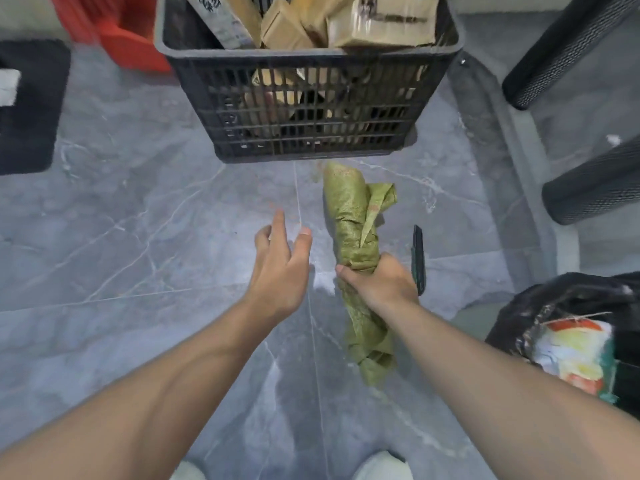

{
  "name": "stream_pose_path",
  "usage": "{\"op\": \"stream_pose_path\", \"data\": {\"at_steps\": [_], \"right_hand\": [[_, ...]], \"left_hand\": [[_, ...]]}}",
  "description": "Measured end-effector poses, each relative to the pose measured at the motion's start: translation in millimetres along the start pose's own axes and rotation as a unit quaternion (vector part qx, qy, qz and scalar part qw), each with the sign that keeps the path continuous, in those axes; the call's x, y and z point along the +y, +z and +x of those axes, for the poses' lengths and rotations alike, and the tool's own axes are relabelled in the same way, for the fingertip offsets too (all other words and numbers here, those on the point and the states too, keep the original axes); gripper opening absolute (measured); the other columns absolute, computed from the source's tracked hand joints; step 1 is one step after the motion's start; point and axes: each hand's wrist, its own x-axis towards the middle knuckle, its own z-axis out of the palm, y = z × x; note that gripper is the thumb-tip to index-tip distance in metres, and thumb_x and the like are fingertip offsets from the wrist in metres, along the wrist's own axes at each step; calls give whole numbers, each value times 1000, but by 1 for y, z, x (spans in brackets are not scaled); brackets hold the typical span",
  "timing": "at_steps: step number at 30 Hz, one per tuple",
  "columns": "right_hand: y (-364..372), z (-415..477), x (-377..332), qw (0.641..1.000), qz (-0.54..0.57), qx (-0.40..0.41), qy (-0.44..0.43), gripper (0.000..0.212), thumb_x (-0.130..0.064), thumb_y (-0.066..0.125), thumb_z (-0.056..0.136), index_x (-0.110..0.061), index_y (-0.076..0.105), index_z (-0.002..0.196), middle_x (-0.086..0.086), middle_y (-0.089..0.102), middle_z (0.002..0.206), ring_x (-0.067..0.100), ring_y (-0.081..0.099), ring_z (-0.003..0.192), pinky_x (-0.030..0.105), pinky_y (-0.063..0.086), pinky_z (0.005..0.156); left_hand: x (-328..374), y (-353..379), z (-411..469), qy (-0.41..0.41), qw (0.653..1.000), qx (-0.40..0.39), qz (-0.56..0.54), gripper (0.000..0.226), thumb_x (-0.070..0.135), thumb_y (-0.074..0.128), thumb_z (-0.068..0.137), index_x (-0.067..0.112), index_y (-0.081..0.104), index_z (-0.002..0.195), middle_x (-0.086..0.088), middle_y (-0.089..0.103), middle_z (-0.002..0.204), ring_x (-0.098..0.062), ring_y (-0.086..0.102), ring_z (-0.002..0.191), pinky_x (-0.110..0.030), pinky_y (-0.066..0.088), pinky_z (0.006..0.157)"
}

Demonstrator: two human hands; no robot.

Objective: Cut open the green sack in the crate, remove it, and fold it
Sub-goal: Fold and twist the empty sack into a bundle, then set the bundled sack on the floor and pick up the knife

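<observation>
- Green sack (349, 220): woven plastic, bunched into a long crumpled roll; out of the crate and lying on the floor just below it, running from about 12 o'clock down to 6 o'clock of the right hand. Cutting and removal look done; folding not yet.
- Right hand (379, 284): fingers closed round the middle of the roll, apparently to keep the loose cloth gathered so it can be handled as one piece.
- Left hand (280, 268): at 9 o'clock of the sack, apart from it, fingers spread wide and holding nothing; probably free to take an end for folding.
- Utility knife (418, 259): dark, slim, lying on the floor just at 3 o'clock of the right hand, set aside within reach.
- Black plastic crate (308, 57): slatted, at 12 o'clock, filled with cardboard boxes (346, 22).
- Grey marble-pattern tiled floor (138, 220): carries everything.
- Black bag (568, 299): at 4 o'clock, open, with printed packaging inside.
</observation>
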Motion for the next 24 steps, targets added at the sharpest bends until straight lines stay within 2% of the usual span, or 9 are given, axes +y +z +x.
{"op": "stream_pose_path", "data": {"at_steps": [2,5,9,13,21,24], "right_hand": [[10,19,10,1000,0,6,4,69,-78,71,68,-22,61,106,2,69,100,29,65,93,35,54,71],[18,43,22,999,10,36,3,70,-79,72,68,-20,62,106,3,68,99,28,60,84,35,50,66],[25,58,34,999,11,46,3,75,-82,71,65,-22,62,109,1,69,98,27,62,85,37,56,72],[32,56,37,999,-11,39,1,79,-82,71,66,-19,58,111,3,68,101,29,65,92,38,55,71],[36,61,47,1000,10,13,-5,77,-76,74,69,-19,54,117,4,68,108,29,66,101,39,56,79],[31,57,47,1000,12,2,-7,82,-79,75,64,-20,53,117,0,66,110,26,64,102,38,55,78]], "left_hand": [[-14,15,11,13,1000,-2,-1,67,49,33,107,29,8,166,-5,12,170,-23,28,151,-25,19,101],[-30,36,19,7,1000,-21,-3,68,54,30,106,35,4,165,1,7,171,-21,29,152,-29,22,106],[-46,53,23,11,999,-47,-3,66,59,28,104,43,2,163,5,2,172,-22,31,151,-36,25,111],[-54,61,27,7,998,-58,-5,66,60,26,104,45,1,163,6,3,172,-20,30,152,-32,23,103],[-59,76,33,23,997,-75,-21,64,57,27,106,45,3,163,5,9,170,-19,28,152,-29,20,108],[-58,81,35,23,996,-80,-31,63,55,28,107,43,4,164,4,11,170,-18,29,152,-26,17,105]]}}
